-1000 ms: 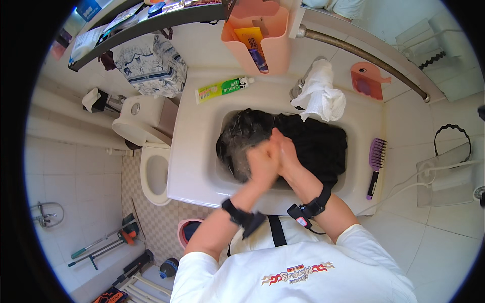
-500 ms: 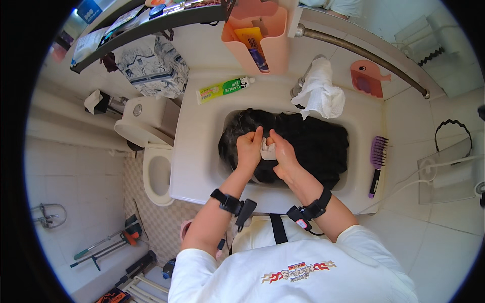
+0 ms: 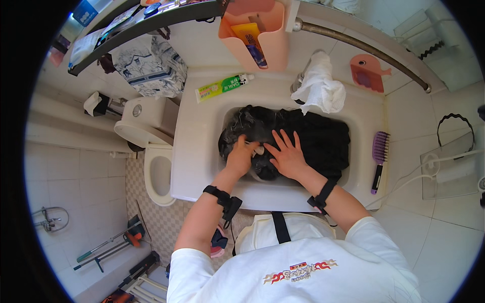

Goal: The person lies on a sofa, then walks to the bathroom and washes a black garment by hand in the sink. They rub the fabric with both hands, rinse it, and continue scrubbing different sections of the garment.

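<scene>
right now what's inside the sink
Inside the sink are black cloth and a small pale piece between the left hand and right hand. Whatever lies under the cloth is covered and cannot be seen.

Worn on the head, the wide view looks down over the shirt (image 3: 303,247) at the nearby sink (image 3: 198,136).

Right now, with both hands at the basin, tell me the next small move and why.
I'd probably close the right hand on the small pale item: its fingers are spread open close by, and the item shows between it and the left hand, against the black cloth in the basin.
</scene>
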A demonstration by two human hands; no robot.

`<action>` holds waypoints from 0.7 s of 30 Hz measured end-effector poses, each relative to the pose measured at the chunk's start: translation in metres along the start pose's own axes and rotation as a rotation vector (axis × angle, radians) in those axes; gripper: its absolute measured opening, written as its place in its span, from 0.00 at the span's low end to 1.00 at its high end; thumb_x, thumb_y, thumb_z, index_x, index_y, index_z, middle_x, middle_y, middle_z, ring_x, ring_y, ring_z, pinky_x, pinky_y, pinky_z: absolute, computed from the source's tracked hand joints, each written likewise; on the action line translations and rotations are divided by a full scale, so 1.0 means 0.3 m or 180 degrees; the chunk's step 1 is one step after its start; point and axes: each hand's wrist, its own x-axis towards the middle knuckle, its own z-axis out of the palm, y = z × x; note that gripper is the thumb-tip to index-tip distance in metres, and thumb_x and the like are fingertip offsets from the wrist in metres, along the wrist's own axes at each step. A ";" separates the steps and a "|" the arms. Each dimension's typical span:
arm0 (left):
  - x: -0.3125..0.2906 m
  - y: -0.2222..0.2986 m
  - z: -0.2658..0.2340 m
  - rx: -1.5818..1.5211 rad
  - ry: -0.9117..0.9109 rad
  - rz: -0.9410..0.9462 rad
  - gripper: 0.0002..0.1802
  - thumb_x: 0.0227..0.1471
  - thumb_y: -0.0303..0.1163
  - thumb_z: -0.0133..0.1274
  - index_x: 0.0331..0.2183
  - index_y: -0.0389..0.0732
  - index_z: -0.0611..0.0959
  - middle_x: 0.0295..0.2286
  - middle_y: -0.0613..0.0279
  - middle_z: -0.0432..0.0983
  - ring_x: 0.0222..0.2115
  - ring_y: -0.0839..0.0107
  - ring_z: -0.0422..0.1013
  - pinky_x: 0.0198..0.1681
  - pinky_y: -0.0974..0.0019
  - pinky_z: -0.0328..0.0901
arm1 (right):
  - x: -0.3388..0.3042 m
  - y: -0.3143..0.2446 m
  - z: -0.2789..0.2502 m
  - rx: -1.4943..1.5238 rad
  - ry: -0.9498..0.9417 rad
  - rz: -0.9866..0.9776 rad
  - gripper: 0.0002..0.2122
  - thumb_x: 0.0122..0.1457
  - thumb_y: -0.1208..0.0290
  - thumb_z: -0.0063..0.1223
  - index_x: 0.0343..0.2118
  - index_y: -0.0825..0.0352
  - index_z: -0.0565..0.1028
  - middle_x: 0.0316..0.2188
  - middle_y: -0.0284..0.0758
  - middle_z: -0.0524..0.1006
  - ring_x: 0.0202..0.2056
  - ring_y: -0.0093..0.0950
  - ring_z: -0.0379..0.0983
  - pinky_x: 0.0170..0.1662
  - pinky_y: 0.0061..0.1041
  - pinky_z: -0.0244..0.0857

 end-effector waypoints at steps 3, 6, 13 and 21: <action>-0.004 0.014 0.039 0.0767 -0.0630 -0.0037 0.26 0.48 0.22 0.49 0.49 0.55 0.76 0.57 0.46 0.55 0.51 0.46 0.64 0.49 0.54 0.67 | 0.003 0.041 0.058 -0.0627 -0.0587 0.0003 0.24 0.62 0.55 0.45 0.62 0.46 0.62 0.68 0.41 0.44 0.69 0.42 0.32 0.65 0.57 0.19; 0.021 -0.024 0.099 0.1396 -0.1037 -0.0045 0.22 0.49 0.24 0.48 0.46 0.53 0.78 0.56 0.47 0.57 0.49 0.47 0.66 0.45 0.55 0.69 | 0.033 0.069 0.100 -0.1125 -0.1002 0.0012 0.24 0.60 0.57 0.46 0.61 0.47 0.63 0.67 0.42 0.46 0.68 0.42 0.33 0.64 0.57 0.19; 0.130 0.038 -0.026 -0.2720 -0.0130 -0.1435 0.09 0.49 0.28 0.49 0.35 0.41 0.80 0.41 0.53 0.70 0.32 0.61 0.72 0.32 0.61 0.71 | 0.132 0.068 0.049 0.2869 -0.0925 0.1631 0.24 0.58 0.49 0.50 0.55 0.54 0.69 0.60 0.43 0.59 0.57 0.42 0.61 0.59 0.53 0.51; -0.023 0.422 -0.100 -0.2647 0.1043 0.0114 0.10 0.45 0.30 0.58 0.23 0.34 0.76 0.31 0.56 0.70 0.33 0.62 0.69 0.37 0.66 0.63 | 0.138 -0.084 -0.106 0.7232 -0.0048 0.2927 0.23 0.60 0.45 0.49 0.52 0.54 0.66 0.40 0.37 0.75 0.41 0.29 0.74 0.42 0.33 0.71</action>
